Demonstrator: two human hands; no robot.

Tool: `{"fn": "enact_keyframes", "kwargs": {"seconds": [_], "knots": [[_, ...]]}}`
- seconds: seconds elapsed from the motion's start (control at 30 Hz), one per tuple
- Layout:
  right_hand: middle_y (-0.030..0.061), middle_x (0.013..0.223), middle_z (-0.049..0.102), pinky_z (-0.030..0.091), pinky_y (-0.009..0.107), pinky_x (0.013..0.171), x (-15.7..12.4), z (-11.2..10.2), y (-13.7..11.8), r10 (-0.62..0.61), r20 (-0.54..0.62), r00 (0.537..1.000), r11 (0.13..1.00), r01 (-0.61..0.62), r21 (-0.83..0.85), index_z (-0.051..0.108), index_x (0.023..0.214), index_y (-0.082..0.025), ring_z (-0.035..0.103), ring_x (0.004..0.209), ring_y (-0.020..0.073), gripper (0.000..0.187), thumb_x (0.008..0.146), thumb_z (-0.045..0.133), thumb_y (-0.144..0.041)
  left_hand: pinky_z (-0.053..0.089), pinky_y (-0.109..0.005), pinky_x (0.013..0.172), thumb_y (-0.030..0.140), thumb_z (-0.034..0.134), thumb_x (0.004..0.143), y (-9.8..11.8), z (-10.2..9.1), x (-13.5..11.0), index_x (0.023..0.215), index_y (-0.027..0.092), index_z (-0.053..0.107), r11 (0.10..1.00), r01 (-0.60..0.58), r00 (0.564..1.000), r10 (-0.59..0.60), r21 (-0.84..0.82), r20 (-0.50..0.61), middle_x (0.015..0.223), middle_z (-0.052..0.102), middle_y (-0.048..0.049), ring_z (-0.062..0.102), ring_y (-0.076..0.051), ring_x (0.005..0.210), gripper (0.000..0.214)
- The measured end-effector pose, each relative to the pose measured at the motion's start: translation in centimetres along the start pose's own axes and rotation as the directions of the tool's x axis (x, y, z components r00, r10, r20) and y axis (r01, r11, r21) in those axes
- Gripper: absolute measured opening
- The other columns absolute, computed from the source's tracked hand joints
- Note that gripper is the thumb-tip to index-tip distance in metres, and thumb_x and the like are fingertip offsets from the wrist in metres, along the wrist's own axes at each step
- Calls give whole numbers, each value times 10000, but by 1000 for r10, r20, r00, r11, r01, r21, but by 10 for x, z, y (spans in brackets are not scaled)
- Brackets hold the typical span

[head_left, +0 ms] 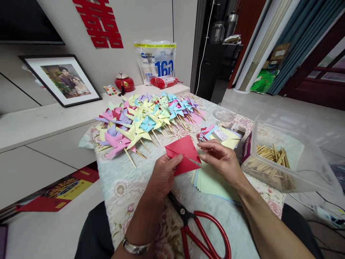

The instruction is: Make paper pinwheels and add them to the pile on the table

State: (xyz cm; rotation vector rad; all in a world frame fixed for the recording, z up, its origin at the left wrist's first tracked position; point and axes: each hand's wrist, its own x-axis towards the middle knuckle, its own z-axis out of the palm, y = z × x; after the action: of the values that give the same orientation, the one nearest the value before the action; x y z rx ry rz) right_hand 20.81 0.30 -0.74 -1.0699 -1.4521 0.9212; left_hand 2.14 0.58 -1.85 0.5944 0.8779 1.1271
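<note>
My left hand (167,169) pinches a square of red paper (185,147) between thumb and fingers. Slits run in from the paper's corners toward its middle, and one gapes on the right side. My right hand (222,158) is beside the paper's right corner, thumb and forefinger apart; whether the thumb touches the paper I cannot tell. Red-handled scissors (185,216) lie below my hands on the flowered tablecloth (121,205). Under my right hand is a stack of pale green and blue paper sheets (215,183).
Several paper pinwheels (148,124) on sticks are heaped at the back left. A clear plastic bin (304,176) of short wooden sticks (272,158) stands at right. Cut coloured papers (230,138) lie behind my right hand. A framed photo (63,79) leans on the cabinet.
</note>
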Motion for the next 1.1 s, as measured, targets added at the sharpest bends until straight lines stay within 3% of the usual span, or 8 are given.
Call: {"fn": "enact_keyframes", "kwargs": {"seconds": [0.07,0.2,0.33,0.63,1.1], "knots": [[40,925,671,485,352,761,-1,-2,-3,-76,89,993,994,83,-72,793,982,-281,600,863,200,168,817,760,-272,521,-281,722,284,866,576,0,0,0,832,138,740,1000,-15,1000,15,11,10,736,757,-43,685,-179,699,321],[41,896,654,486,353,767,-3,-2,-3,-175,268,947,965,219,-142,786,1028,-297,608,855,196,173,905,668,-266,520,-303,751,288,845,590,0,1,0,794,150,745,999,-31,999,30,37,40,727,751,-38,687,-195,716,265],[48,888,655,487,346,748,-4,-1,0,-215,342,915,945,283,-164,781,1003,-291,608,853,198,167,941,626,-290,513,-296,735,297,839,593,-3,1,0,761,145,742,996,-37,999,35,79,27,703,737,-28,654,-172,674,246],[48,858,670,474,340,752,-3,2,-3,-160,373,914,943,253,-218,720,885,-236,611,808,189,137,946,625,-314,471,-239,603,308,855,565,-10,-1,2,715,140,738,982,-46,998,54,183,-38,690,738,-26,598,-126,577,254],[-8,668,563,352,262,578,-5,9,-7,79,293,953,936,30,-350,612,688,-191,507,632,139,156,844,611,-203,457,-205,563,258,835,570,-13,2,1,722,125,744,979,-56,998,61,195,-21,662,732,-18,588,-101,552,221]]}}
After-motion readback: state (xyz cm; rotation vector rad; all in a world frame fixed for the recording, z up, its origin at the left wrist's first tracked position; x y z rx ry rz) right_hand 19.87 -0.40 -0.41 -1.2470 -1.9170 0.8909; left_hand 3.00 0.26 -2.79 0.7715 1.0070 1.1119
